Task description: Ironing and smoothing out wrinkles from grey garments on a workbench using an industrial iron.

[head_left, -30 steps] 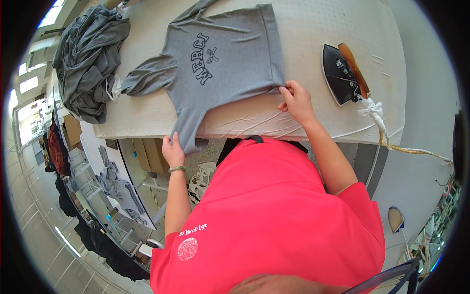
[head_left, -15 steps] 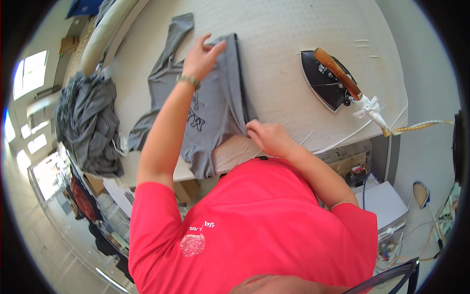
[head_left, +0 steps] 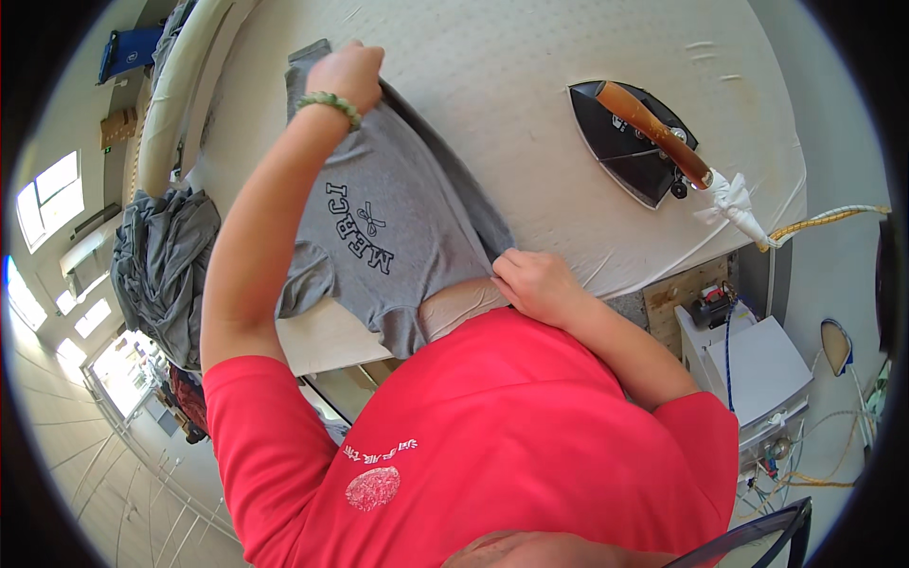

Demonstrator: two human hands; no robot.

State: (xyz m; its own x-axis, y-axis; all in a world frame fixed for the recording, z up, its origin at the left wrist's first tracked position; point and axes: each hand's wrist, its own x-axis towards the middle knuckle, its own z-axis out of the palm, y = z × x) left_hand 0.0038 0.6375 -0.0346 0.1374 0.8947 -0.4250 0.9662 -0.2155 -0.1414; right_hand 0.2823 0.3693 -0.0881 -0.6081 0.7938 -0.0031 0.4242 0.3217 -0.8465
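A grey sweatshirt [head_left: 417, 194] with dark print on its front lies spread on the white padded table. My left hand [head_left: 348, 78], fingers curled, grips the far edge of the sweatshirt. The fingertips are partly hidden behind the hand. Close to my body, my right hand [head_left: 538, 287] pinches the sweatshirt's near right corner. Between the two hands the right edge runs fairly straight, with a darker layer of cloth showing along it. Part of the sweatshirt's left side is hidden under my left forearm.
To the right, an iron [head_left: 639, 142] with a brown handle rests on the table [head_left: 530, 57]. Its wrapped cord [head_left: 824, 220] leads off rightward. A heap of grey garments [head_left: 166, 270] sits at the table's left edge. A white cabinet [head_left: 753, 364] stands below right.
My left hand has gone from loose, spread fingers to gripping the sweatshirt's far edge, moving left. The sweatshirt's right side has been drawn straighter. The right hand keeps its pinch on the near corner.
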